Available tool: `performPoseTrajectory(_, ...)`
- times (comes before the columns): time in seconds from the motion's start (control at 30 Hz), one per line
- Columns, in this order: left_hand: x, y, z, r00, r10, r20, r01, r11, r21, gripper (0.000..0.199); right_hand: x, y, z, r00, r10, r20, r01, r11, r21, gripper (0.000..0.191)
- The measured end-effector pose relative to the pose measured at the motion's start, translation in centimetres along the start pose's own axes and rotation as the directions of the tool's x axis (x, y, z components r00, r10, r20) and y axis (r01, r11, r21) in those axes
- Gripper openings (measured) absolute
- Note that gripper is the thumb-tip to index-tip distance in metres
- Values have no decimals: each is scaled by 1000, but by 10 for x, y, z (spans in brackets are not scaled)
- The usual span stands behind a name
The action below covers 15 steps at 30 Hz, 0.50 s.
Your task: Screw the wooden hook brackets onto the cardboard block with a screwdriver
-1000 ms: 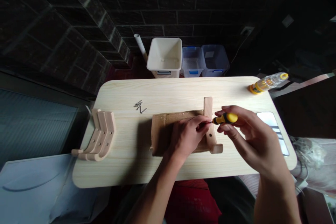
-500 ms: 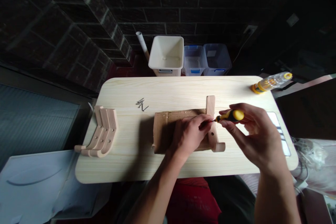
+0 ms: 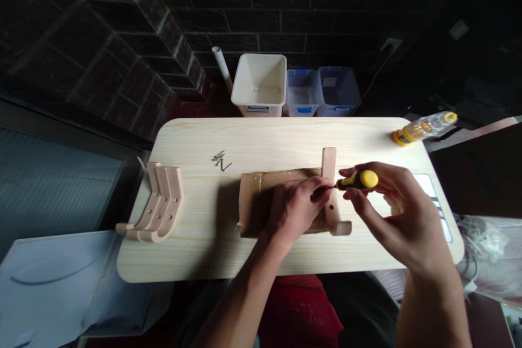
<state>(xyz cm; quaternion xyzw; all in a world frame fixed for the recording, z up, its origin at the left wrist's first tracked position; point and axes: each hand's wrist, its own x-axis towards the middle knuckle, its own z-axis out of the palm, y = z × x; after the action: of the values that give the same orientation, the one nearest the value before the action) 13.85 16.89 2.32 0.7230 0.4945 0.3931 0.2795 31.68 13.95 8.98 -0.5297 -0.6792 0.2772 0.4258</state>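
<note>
A yellow-and-black screwdriver [image 3: 362, 180] is in my right hand [image 3: 403, 215], its handle between the thumb and fingers. Its thin shaft points left at a curved wooden hook [image 3: 329, 160], which lies across the right end of a flat cardboard box [image 3: 249, 204]. The hook has a dark hole low on its face, and its curled end faces me. Over the box rests my left hand [image 3: 299, 204], thumb and fingers pinched close together at the screwdriver's tip. What they pinch is hidden by the fingers.
Several screws [image 3: 220, 160] lie loose on the pale wooden table [image 3: 196, 239]. More wooden hooks [image 3: 163, 204] sit together at the left edge. A clear bottle-shaped case with yellow ends [image 3: 424, 128] stands back right. Plastic bins [image 3: 261, 79] stand behind the table.
My right fingers have shifted slightly on the screwdriver handle, its tip staying in about the same spot. My left hand keeps its pinch. The view has moved a little.
</note>
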Motion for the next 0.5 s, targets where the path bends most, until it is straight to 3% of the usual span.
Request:
performPoseTrajectory(0.17,0,0,-1,1000,4,7,-3,999,-37,13,0,-2,-1,998,15,-57,-18,998,-53,36)
performPoseTrajectory(0.37,0,-3,0,999,42,-3,-42,997,-71,16,6,1,-4,985,44,166,-7,977,-215,17)
performPoseTrajectory(0.5,0,-3,1,998,61,-34,-63,996,-70,15,9,5,-4,983,21,185,36,953,-300,15)
